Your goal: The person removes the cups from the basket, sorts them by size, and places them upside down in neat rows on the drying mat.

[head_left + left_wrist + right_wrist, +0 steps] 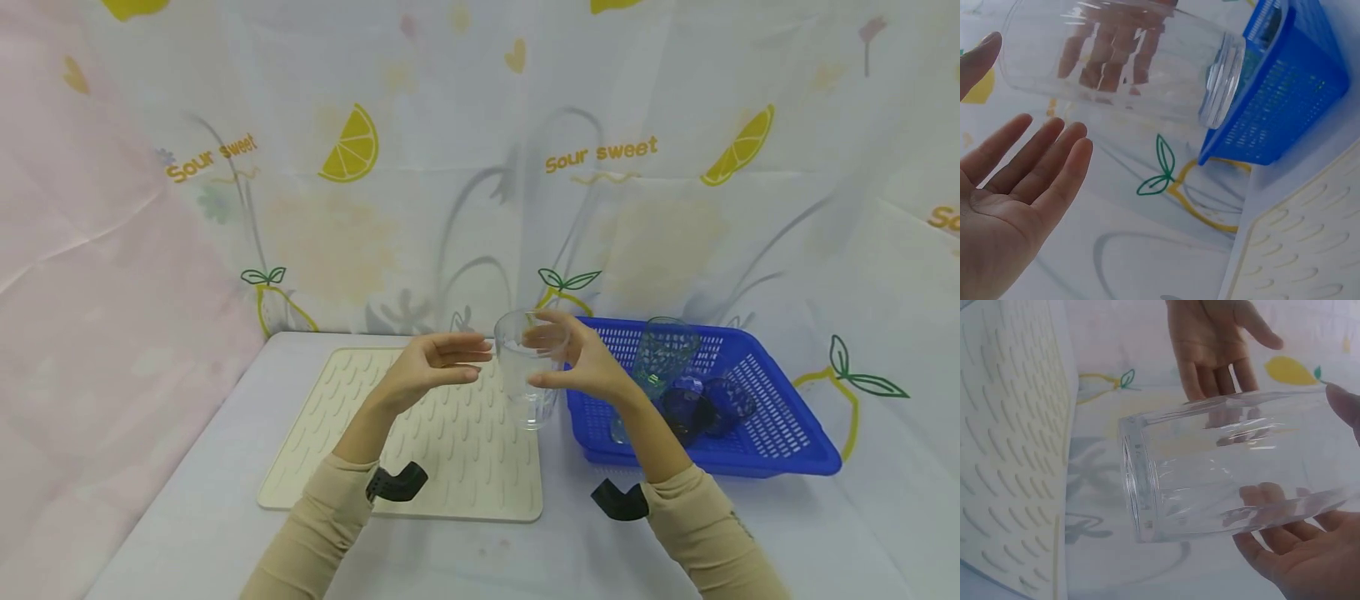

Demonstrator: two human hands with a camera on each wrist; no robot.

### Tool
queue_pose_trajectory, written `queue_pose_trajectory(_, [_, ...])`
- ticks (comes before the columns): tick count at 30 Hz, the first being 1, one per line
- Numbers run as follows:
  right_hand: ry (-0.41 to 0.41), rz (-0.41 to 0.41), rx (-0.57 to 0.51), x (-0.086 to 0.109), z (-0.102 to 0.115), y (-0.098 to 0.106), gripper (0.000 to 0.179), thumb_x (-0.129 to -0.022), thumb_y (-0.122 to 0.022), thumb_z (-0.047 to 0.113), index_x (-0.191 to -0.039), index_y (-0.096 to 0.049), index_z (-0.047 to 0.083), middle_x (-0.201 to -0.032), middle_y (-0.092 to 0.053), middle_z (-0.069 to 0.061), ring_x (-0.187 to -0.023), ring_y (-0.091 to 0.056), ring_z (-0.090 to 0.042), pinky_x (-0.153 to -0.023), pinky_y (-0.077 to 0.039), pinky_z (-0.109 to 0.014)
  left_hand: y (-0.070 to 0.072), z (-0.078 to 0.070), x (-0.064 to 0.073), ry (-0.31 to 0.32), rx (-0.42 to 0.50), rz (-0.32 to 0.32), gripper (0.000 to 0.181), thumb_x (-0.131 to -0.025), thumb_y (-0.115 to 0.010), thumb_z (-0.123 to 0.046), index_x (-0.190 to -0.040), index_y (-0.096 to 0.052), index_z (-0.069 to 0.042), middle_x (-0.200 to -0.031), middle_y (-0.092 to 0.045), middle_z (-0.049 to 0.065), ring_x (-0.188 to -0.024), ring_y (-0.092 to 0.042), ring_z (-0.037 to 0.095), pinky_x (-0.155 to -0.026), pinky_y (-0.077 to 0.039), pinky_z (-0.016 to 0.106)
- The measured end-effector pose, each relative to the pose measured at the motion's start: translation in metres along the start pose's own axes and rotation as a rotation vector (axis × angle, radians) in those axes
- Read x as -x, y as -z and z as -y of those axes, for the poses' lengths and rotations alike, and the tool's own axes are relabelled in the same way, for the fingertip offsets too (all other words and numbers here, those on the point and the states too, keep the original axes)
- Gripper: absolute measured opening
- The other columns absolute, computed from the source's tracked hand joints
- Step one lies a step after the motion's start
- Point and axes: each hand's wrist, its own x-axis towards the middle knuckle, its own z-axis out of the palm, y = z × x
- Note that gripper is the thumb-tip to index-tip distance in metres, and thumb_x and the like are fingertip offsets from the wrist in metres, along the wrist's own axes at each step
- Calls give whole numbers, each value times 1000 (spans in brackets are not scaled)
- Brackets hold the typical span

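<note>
A clear drinking glass [528, 375] is held upright in the air, a little above the right edge of a cream drying mat [450, 450]. My right hand [588, 358] grips its upper part from the right, thumb on the near side and fingers behind; the right wrist view shows the glass [1229, 469] between thumb and fingers. To the left of the glass, my left hand [438, 362] has its fingers extended towards it. In the left wrist view, a gap separates the left hand [1016, 187] from the glass [1122, 56].
A blue plastic basket [795, 433] stands at the right with several glasses inside, among them a greenish one [663, 350] and dark blue ones [727, 407]. Behind the table hangs a printed curtain [450, 225] with lemon motifs.
</note>
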Motion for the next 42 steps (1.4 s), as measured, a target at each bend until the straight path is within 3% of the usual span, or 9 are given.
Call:
queue_pose_trajectory(7, [13,-5,6,-4,1,-12,86,-72,-82,18,-140,-33,-4,-128,-52,-28,-119,-50,-41,-96,-47,-50,-7,-1,-6,5,23,20,67,-79,-76,-14,-132,-44,11,-134,-46,31,-121,-50,39,-93,-51,39])
queue_pose_trajectory(14, [19,9,-22,-4,7,-18,86,-72,-82,18,-139,-32,-4,-128,-51,-27,-116,-51,-37,-97,-46,-46,-12,-1,-8,11,4,44,85,-74,-81,-24,-140,-36,5,-134,-48,28,-124,-47,42,-96,-48,37])
queue_pose_trajectory(18, [10,29,-21,-4,10,-21,87,-72,-82,16,-139,-32,-5,-128,-49,-25,-114,-50,-37,-96,-47,-39,-16,-1,-11,9,-12,81,93,-73,-82,-29,-145,-30,0,-134,-48,27,-123,-49,37,-103,-42,47])
queue_pose_trajectory(22, [2,36,-19,-4,11,-22,86,-72,-81,16,-140,-32,-3,-126,-46,-24,-113,-48,-37,-94,-47,-34,-18,-1,-13,2,-25,118,97,-74,-81,-29,-147,-23,-1,-138,-45,25,-122,-51,34,-99,-46,44])
queue_pose_trajectory(27, [8,39,-37,-2,11,-24,88,-74,-81,21,-142,-31,-3,-125,-45,-23,-114,-46,-36,-97,-44,-44,-20,-1,-14,-7,-13,128,99,-74,-81,-28,-148,-21,-3,-140,-43,23,-123,-48,37,-98,-47,41])
queue_pose_trajectory(31, [6,47,-41,0,11,-25,100,-73,-80,39,-146,-25,-1,-131,-41,-25,-119,-40,-38,-100,-40,-53,-24,0,-15,-32,-18,98,98,-72,-83,-30,-147,-25,-4,-137,-45,24,-124,-46,39,-100,-45,42])
queue_pose_trajectory(35, [-3,37,-22,2,10,-27,110,-69,-75,56,-149,-20,5,-145,-29,-27,-129,-31,-41,-103,-35,-59,-26,1,-16,-92,-26,72,99,-71,-83,-33,-144,-26,2,-135,-46,28,-124,-45,44,-100,-45,43])
queue_pose_trajectory(39, [5,30,-76,6,2,-32,114,-69,-73,59,-151,-13,8,-151,-19,-26,-135,-25,-44,-105,-30,-61,-29,1,-17,-163,-47,64,95,-71,-83,-31,-141,-30,5,-129,-49,32,-121,-48,42,-99,-45,44])
queue_pose_trajectory(42, [14,40,-150,11,-9,-37,113,-71,-75,54,-151,-11,7,-151,-20,-25,-136,-27,-44,-106,-29,-61,-29,-2,-17,-199,-55,64,92,-72,-82,-31,-139,-32,6,-124,-51,35,-117,-51,39,-97,-47,41])
